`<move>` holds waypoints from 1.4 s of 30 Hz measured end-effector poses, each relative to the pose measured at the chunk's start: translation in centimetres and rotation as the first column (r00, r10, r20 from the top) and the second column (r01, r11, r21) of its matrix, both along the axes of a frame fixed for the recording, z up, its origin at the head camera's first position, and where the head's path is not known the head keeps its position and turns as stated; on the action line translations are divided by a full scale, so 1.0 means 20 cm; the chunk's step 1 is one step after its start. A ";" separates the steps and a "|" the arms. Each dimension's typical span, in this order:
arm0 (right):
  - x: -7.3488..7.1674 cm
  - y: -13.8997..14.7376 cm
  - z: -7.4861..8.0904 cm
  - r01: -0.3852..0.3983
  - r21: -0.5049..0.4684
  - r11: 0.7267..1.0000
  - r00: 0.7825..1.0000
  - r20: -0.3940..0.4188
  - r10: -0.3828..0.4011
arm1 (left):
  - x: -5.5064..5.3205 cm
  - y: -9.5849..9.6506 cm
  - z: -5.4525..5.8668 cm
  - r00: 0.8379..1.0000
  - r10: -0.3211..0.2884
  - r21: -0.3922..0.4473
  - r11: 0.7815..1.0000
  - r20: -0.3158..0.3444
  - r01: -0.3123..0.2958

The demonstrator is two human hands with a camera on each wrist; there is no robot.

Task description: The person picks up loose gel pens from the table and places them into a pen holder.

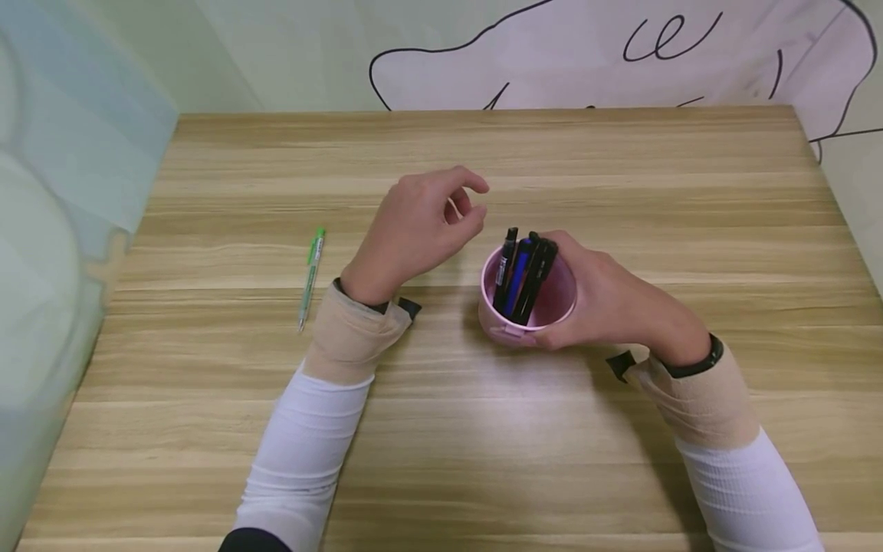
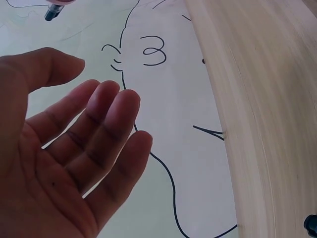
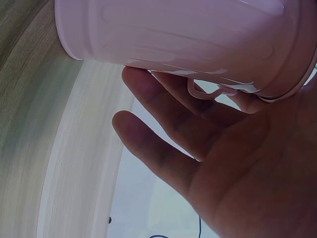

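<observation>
A pink pen cup (image 1: 491,314) stands near the middle of the table, holding several pens, black ones and a blue one (image 1: 516,282). My right hand (image 1: 607,299) grips the cup from its right side, thumb at the near rim and fingers round the far side. In the right wrist view, fingers (image 3: 158,111) lie along the cup wall (image 3: 173,39), near a small pink handle (image 3: 208,91). Left of the cup, my left hand (image 1: 424,222) hovers empty with loosely bent fingers, its palm showing in the left wrist view.
A green pen (image 1: 312,277) lies on the wooden table (image 1: 524,460), left of my left forearm. Behind the table's far edge rises a pale wall (image 1: 290,54) with black line drawings. Another wall (image 1: 69,192) borders the left side.
</observation>
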State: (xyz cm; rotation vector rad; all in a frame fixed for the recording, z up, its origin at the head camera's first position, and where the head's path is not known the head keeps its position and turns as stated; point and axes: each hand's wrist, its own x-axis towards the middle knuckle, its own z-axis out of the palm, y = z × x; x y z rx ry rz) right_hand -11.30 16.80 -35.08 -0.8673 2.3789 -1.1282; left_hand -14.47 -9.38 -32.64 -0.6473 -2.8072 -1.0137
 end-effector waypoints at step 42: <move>0.01 0.00 0.00 0.002 -0.002 1.000 1.000 0.003 -0.002 | -0.01 -0.06 -0.04 0.965 0.153 -0.312 0.947 0.214 -0.081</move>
